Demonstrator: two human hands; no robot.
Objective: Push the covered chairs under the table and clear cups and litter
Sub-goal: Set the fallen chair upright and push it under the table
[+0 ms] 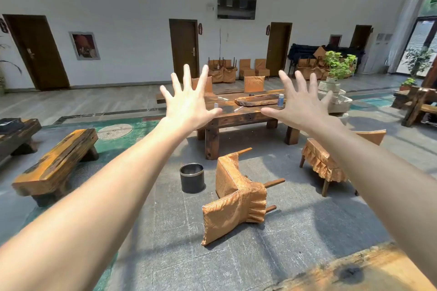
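A heavy wooden table (236,117) stands in the middle of the room. On it are a blue can (280,99), a small white cup (216,106), bits of litter (238,108) and a long wooden tray (257,99). An orange-covered chair (236,194) lies tipped over on the floor in front of the table. Another covered chair (324,160) stands upright to the right. Two more covered chairs (254,83) stand behind the table. My left hand (189,104) and my right hand (300,104) are stretched out in the air, fingers spread, holding nothing.
A black bin (192,177) stands on the floor left of the fallen chair. A wooden bench (56,160) sits at the left, another wooden surface (369,271) at the bottom right. Stacked chairs (222,69) and plants (338,65) line the far wall.
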